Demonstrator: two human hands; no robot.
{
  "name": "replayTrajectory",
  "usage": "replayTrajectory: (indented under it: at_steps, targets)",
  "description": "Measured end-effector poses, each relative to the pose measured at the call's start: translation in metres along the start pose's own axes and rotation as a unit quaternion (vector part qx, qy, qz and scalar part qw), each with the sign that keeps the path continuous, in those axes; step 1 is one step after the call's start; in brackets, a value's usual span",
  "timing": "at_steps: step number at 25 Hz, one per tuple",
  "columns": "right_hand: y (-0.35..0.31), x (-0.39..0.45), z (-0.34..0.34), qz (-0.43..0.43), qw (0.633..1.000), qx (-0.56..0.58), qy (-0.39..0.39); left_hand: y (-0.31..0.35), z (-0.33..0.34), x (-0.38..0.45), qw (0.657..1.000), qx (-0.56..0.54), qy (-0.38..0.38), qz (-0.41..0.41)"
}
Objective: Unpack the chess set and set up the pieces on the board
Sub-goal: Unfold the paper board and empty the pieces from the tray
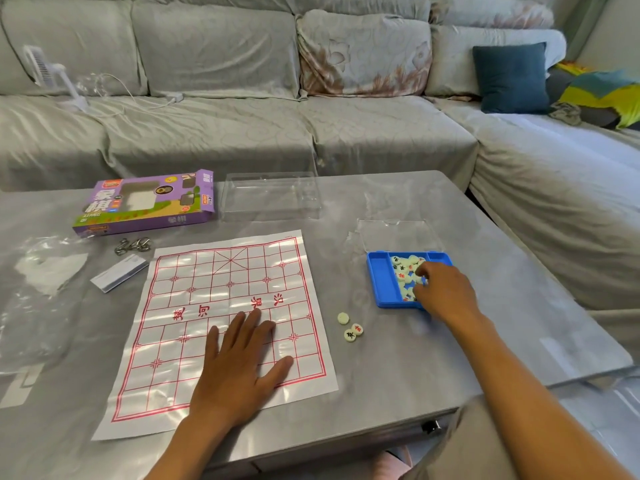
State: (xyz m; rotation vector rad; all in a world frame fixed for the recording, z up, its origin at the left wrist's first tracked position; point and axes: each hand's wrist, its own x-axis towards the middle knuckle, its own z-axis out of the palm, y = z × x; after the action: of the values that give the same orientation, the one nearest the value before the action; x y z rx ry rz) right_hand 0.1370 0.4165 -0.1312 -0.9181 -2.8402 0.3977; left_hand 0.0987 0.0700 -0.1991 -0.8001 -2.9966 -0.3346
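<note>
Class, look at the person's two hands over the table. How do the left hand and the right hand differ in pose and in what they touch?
The left hand lies flat with fingers spread on the paper board; the right hand has curled fingers. The left hand holds nothing and presses the board down; the right hand reaches into the blue tray among the pieces. Both are bare and rest over the table.

white board (pixel 221 317) with red grid and characters, blue tray (pixel 381 282), cream pieces (pixel 350 328) marked red or black, purple box (pixel 145 202), teal cushion (pixel 510 77)
</note>
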Motion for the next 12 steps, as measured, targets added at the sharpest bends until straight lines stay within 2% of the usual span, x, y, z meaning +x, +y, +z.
replayTrajectory:
  at_steps: [2, 7, 12]
  targets:
    - [0.009, 0.003, 0.005, -0.001, 0.998, 0.021, -0.060, -0.001, 0.000, 0.000, 1.000, 0.004, 0.000, -0.002]
    - [-0.003, 0.010, 0.013, -0.029, 0.998, 0.025, -0.053, 0.002, -0.001, 0.000, 1.000, 0.006, 0.004, -0.001]
    - [-0.002, 0.013, 0.011, -0.043, 0.990, 0.043, -0.124, 0.001, -0.001, 0.000, 1.000, -0.002, 0.002, 0.000]
